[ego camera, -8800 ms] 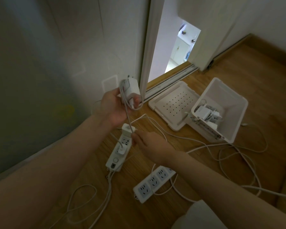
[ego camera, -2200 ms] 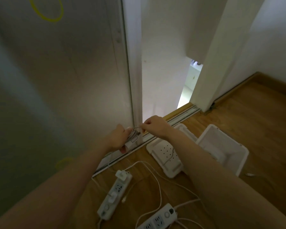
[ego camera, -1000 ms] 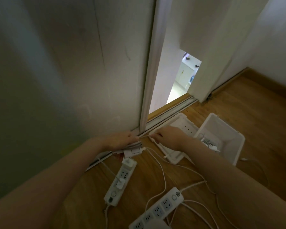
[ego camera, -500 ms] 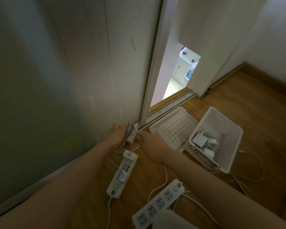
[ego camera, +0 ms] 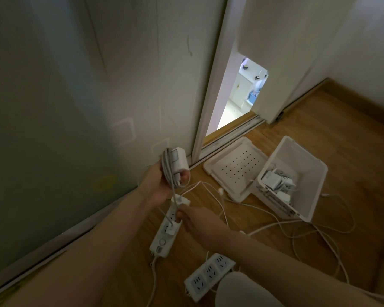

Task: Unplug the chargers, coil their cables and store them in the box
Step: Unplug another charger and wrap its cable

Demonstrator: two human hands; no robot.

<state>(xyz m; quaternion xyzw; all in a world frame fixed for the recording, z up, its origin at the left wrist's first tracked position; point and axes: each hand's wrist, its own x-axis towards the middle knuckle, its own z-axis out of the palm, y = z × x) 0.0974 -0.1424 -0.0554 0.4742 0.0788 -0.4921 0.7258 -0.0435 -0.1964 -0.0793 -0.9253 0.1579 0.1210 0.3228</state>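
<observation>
The charger sits gripped in the left hand, with its cable almost fully wound around it. The right hand pinches the short free end just below. Several chargers lie already in the box on the floor. Two more are plugged in the near power strip and loose cables lie uncoiled, so I judge much work is left.

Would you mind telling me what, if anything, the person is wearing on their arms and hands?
Nothing that shows. The left hand and right hand are bare, with no gloves, rings or watch visible. The left forearm and right forearm have no sleeves as far as the frame reaches.
</observation>
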